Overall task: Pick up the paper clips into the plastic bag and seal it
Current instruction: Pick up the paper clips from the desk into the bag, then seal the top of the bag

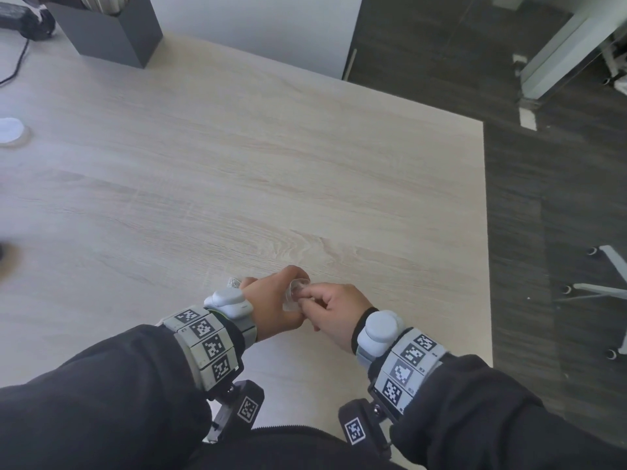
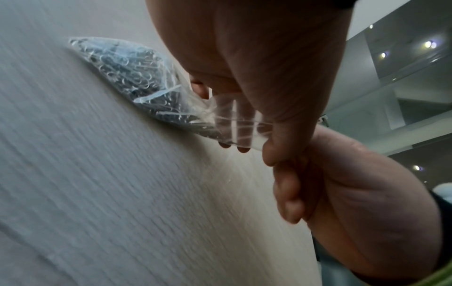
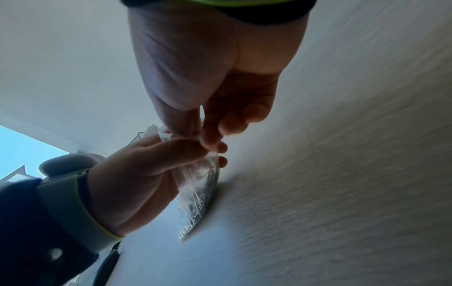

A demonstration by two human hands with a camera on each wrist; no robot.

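Left hand: The left hand (image 1: 271, 301) sits low over the table (image 1: 237, 164), near its front edge. Its thumb and fingers (image 2: 276, 147) pinch the top strip of the plastic bag (image 2: 151, 92). In the left wrist view, fingertips show through the clear film behind the strip.
Right hand: The right hand (image 1: 334, 308) meets the left hand at the bag top, knuckles touching. Its thumb and forefinger (image 3: 210, 135) pinch the same top strip. The other fingers are curled toward the palm.
Plastic bag: The bag is small and clear. Its lower part rests on the table; its upper end is lifted between the two hands. The bag body extends to the left, under the left hand. In the head view, only a small part of the bag (image 1: 294, 293) shows between the hands, and another corner shows past the left wrist.
Paper clips: The paper clips (image 2: 129, 77) lie inside the bag as a dense silver mass that fills its lower part.
Seal: Whether the top strip is fully pressed closed cannot be told; the fingers cover it.
Wrists: Each wrist carries a grey band with black and white square markers. The sleeves (image 1: 101, 401) are black.
Surroundings: A dark grey box (image 1: 112, 32) stands at the far left of the table. A white round disc (image 1: 10, 130) lies at the left edge.
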